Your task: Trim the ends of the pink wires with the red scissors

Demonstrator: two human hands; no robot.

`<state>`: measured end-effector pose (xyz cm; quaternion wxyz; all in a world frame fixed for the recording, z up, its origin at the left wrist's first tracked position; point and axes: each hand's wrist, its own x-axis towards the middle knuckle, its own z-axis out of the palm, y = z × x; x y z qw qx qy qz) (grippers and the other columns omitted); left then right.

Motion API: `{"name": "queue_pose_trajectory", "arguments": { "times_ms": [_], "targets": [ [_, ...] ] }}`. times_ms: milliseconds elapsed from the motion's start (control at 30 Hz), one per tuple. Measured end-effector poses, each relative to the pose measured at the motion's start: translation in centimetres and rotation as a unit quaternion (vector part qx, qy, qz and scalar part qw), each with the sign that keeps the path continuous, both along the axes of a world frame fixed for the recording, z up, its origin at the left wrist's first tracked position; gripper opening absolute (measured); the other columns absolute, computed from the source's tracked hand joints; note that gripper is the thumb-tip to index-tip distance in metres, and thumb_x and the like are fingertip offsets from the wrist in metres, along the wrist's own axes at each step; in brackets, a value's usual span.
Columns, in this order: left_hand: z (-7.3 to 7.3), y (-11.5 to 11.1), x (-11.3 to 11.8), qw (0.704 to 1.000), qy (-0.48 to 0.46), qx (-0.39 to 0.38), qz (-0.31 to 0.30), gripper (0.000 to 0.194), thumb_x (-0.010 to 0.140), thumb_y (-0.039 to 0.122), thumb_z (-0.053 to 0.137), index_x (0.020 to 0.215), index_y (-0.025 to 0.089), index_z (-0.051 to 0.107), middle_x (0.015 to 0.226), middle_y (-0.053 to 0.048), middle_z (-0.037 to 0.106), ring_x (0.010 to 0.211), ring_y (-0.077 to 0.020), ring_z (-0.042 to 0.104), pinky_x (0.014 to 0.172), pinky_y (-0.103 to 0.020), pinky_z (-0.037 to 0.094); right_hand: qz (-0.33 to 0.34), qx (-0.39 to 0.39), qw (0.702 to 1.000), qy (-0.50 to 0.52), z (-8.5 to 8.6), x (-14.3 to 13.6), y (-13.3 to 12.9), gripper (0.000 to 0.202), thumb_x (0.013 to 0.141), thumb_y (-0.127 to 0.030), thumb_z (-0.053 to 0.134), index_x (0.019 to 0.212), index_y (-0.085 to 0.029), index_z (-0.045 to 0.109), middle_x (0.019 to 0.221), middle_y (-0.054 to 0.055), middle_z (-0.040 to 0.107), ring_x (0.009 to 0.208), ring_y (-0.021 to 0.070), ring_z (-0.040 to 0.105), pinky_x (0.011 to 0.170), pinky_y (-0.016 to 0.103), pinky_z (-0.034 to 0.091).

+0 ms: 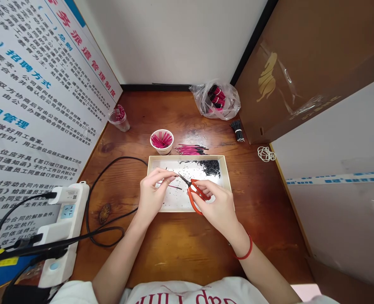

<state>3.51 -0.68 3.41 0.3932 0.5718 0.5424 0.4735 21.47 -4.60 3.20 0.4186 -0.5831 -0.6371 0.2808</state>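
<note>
I hold a pair of scissors [189, 184] over the middle of a shallow white box [179, 204], the orange handles in my right grip [218, 205] and the blades pointing at my left fingertips. My left grip [153, 191] is pinched, thumb against finger, on a small dark piece [176, 175] right beside the blade tips; it is too small to make out properly. Below that hand shows a thin pink stick [171, 185] with a dark end; whether it lies in the box I cannot tell.

A heap of black scraps [211, 167] fills the far right corner of the box, and tiny bits are scattered over its bottom. Just past the box's far edge, a row of pink sticks [191, 149] with black ends lies on the table [174, 249], and left of it stands 1 paper cup [162, 150] full of more.

Toward the table's far left corner, by the left edge, is 1 clear cup [122, 124] with pink pieces. A plastic bag [201, 105] of bundles sits near the far right corner, with 1 banded black bundle [237, 131] below it and white rubber bands [266, 154] at the right edge. A power strip [67, 228] runs along the left edge.
</note>
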Motion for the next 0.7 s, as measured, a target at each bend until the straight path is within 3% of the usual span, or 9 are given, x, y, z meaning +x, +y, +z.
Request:
{"name": "queue_pose_trajectory", "arguments": {
  "times_ms": [167, 300, 400, 533, 700],
  "targets": [
    [1.1, -0.2, 0.3, 0.993, -0.066, -0.099, -0.007, 0.015, 0.076, 0.033, 0.076, 0.075, 0.018, 0.078, 0.077, -0.006, 0.075, 0.071, -0.018, 0.066, 0.068, -0.03, 0.054, -0.046, -0.051, 0.994, 0.081, 1.0, -0.4, 0.5, 0.013, 0.076, -0.021, 0.072, 0.087, -0.023, 0.066, 0.077, 0.001, 0.073, 0.067, 0.017, 0.065, 0.065, 0.031, 0.057],
    [2.2, -0.7, 1.0, 0.963, -0.165, -0.201, -0.067, 0.027, 0.066, 0.042, 0.084, 0.071, 0.015, 0.077, 0.061, -0.003, 0.068, 0.056, -0.0143, 0.059, 0.056, -0.027, 0.048, -0.003, -0.087, 0.97, 0.225, 2.7, -1.1, 1.3, 0.03, 0.073, -0.035, 0.081, 0.082, -0.025, 0.054, 0.085, 0.003, 0.075, 0.078, 0.0203, 0.071, 0.071, 0.034, 0.059],
    [2.6, -1.1, 1.3, 0.946, -0.216, -0.226, -0.092, 0.034, 0.064, 0.047, 0.086, 0.068, 0.015, 0.077, 0.059, -0.003, 0.066, 0.056, -0.0128, 0.056, 0.059, -0.027, 0.047, 0.024, -0.092, 0.958, 0.27, 3.5, -1.5, 1.7, 0.039, 0.073, -0.042, 0.084, 0.08, -0.026, 0.049, 0.083, 0.003, 0.076, 0.081, 0.0227, 0.074, 0.072, 0.036, 0.06],
    [2.7, -1.1, 1.1, 0.937, -0.223, -0.244, -0.112, 0.04, 0.062, 0.053, 0.087, 0.066, 0.015, 0.076, 0.057, -0.002, 0.063, 0.056, -0.0118, 0.053, 0.058, -0.026, 0.045, 0.012, -0.056, 0.958, 0.282, 3.5, -1.8, 1.6, 0.043, 0.071, -0.042, 0.087, 0.078, -0.026, 0.047, 0.073, 0.001, 0.074, 0.071, 0.0214, 0.074, 0.071, 0.036, 0.06],
    [3.5, -1.1, 0.7, 0.944, -0.193, -0.238, -0.12, 0.03, 0.065, 0.044, 0.088, 0.067, 0.016, 0.077, 0.061, -0.002, 0.067, 0.06, -0.0125, 0.057, 0.061, -0.025, 0.049, -0.001, -0.055, 0.957, 0.284, 3.3, -1.9, 1.8, 0.044, 0.069, -0.043, 0.087, 0.077, -0.025, 0.048, 0.07, 0.001, 0.073, 0.069, 0.0207, 0.072, 0.068, 0.036, 0.06]
  ]
}}
